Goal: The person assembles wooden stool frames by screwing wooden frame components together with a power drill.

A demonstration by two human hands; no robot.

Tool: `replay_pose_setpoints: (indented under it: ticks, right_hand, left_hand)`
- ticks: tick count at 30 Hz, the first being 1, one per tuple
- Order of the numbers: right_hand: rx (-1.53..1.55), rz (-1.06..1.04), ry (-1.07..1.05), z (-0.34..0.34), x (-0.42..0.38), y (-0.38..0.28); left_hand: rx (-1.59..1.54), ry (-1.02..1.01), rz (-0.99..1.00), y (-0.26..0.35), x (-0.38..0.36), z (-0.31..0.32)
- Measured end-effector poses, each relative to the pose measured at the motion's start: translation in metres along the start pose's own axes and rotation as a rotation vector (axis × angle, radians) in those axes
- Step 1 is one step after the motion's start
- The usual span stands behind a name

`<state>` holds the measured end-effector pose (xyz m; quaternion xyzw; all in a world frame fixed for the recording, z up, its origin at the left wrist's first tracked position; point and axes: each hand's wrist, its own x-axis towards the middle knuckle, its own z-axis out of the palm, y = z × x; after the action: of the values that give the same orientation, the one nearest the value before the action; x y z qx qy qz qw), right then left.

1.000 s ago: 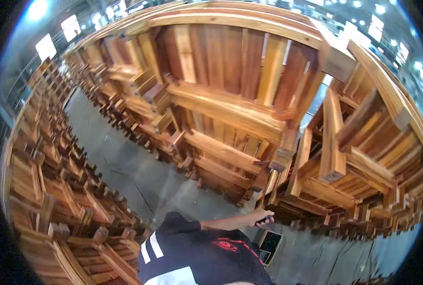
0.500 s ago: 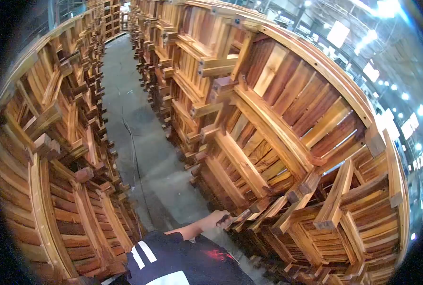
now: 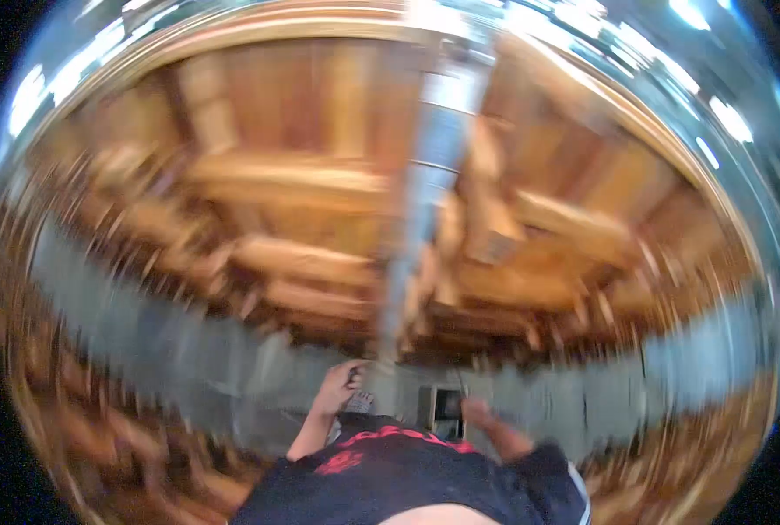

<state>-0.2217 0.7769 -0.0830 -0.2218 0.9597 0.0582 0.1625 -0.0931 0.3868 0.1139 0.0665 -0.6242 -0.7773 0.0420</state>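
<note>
My left hand (image 3: 339,387) is in front of my dark shirt, left of the middle, its fingers curled round a small dark thing (image 3: 352,377). Blur hides what kind of thing it is. On the other side, my right hand (image 3: 476,411) hangs low and is smeared by motion, so its fingers do not show. Close by it is a dark, box-like shape with a pale edge (image 3: 447,411). A grey post (image 3: 434,149) rises between the hands and in front of the wooden slatted panels (image 3: 294,105).
Stacked wooden frames with jutting blocks (image 3: 495,245) run across the view beyond the post. Grey floor (image 3: 259,376) lies between them and more woodwork (image 3: 136,455) at the lower left. Bright ceiling lights (image 3: 84,52) shine overhead.
My view has swung from along the aisle to face a wooden row and the grey post. My right hand has come into sight. The left hand keeps its curled hold.
</note>
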Motion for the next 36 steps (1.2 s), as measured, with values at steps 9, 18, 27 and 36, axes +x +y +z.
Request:
replay_pose_setpoints:
  ticks: [9, 18, 27, 36]
  right_hand:
    - [1.135, 0.946, 0.183, 0.005, -0.044, -0.027]
    - [1.2, 1.05, 0.687, -0.086, -0.106, -0.034]
    - [0.575, 0.532, 1.936, -0.431, -0.241, 0.151]
    - [-0.585, 0.762, 1.978, -0.603, -0.339, 0.236]
  left_hand:
    - [-0.874, -0.072, -0.882, -0.018, 0.074, 0.027]
    - [-0.381, -0.288, -0.934, -0.019, 0.123, 0.11]
    - [-0.384, -0.413, -0.966, -0.006, 0.136, 0.108]
    - [-0.333, -0.313, -0.931, -0.008, 0.124, 0.112]
